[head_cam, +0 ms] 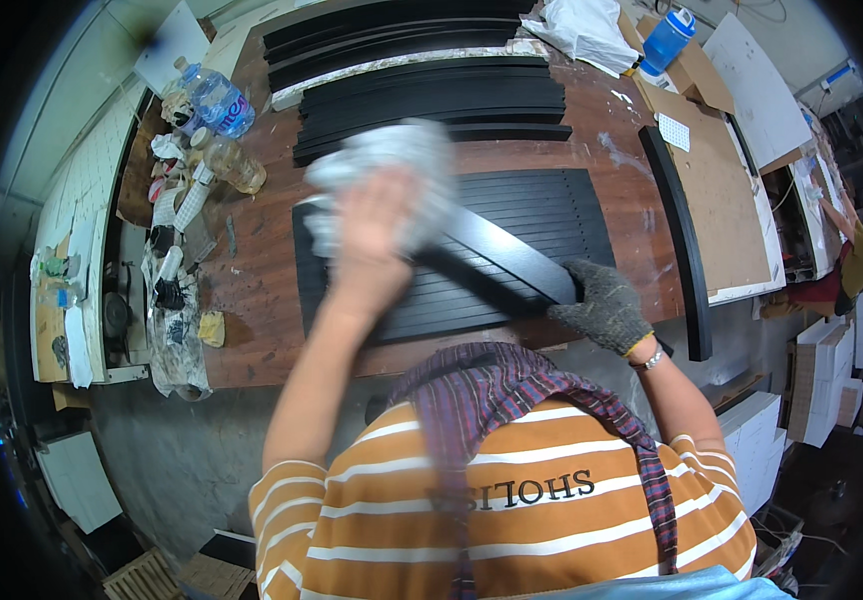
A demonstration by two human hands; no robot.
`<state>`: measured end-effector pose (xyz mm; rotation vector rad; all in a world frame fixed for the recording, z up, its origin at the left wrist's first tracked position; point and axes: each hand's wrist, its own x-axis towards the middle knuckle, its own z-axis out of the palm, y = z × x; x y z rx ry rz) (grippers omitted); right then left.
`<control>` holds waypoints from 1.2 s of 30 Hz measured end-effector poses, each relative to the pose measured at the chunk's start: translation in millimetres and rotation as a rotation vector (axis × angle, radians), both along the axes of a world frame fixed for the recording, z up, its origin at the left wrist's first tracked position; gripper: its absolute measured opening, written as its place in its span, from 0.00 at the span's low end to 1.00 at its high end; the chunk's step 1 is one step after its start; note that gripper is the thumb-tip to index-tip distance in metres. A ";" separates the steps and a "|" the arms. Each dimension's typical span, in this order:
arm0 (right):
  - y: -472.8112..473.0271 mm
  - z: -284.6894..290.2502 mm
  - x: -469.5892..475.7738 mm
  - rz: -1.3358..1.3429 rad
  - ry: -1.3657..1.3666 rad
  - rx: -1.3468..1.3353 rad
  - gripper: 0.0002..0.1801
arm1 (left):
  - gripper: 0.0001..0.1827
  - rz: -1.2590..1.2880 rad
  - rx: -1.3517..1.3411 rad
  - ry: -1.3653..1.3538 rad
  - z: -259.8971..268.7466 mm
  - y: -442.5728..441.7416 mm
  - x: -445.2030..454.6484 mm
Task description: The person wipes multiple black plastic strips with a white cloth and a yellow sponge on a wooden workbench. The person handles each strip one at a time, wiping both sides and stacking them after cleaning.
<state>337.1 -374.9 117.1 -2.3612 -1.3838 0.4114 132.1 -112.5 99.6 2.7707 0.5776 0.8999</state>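
My left hand is bare and presses a bunched white cloth on the far end of a narrow black board. Both the cloth and this hand are blurred. In a dark grey knitted glove, my right hand grips the board's near right end. The board is tilted on edge and slants across a row of black slats laid side by side. Cloth and fingers hide its far end. The slats lie on a brown wooden worktable.
Stacked black strips lie along the table's far side. Plastic bottles and a yellow sponge stand at left. At right are a long black bar, a cardboard sheet and a blue bottle. Another person is farther right.
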 end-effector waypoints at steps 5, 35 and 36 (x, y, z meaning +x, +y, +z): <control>-3.8 4.2 -13.2 0.019 0.082 -0.021 0.31 | 0.32 -0.336 0.271 -0.001 -4.1 -14.2 19.7; 133.9 73.8 11.4 0.228 1.103 1.064 0.21 | 0.21 -0.552 -1.532 0.128 69.1 -12.0 64.5; 137.1 72.4 8.3 0.125 1.460 1.037 0.24 | 0.23 -0.584 -1.568 0.162 59.5 -13.2 60.8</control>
